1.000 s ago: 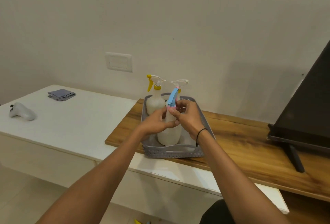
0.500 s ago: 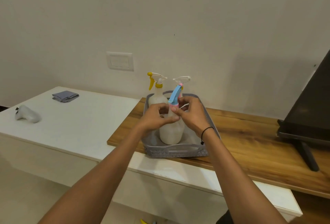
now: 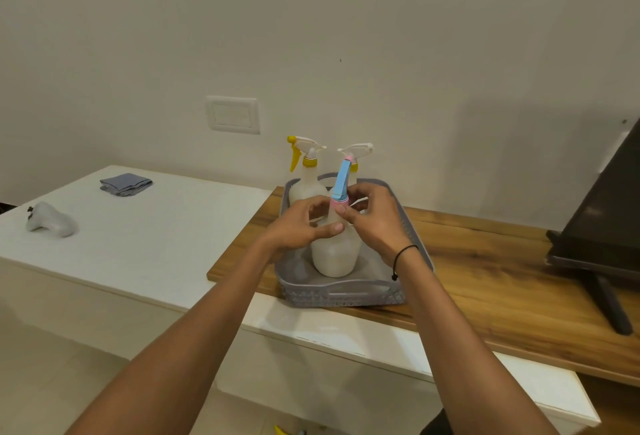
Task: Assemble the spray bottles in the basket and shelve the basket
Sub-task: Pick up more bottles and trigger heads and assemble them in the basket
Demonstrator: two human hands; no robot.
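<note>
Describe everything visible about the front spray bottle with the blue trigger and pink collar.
The front spray bottle with the blue trigger and pink collar has a translucent white, rounded plastic body narrowing to its neck. It stands upright near the front of the grey perforated plastic basket, ahead of two other sprayers. Its blue trigger points up and slightly right. The left hand grips the neck below the collar; the right hand pinches the pink collar.
</note>
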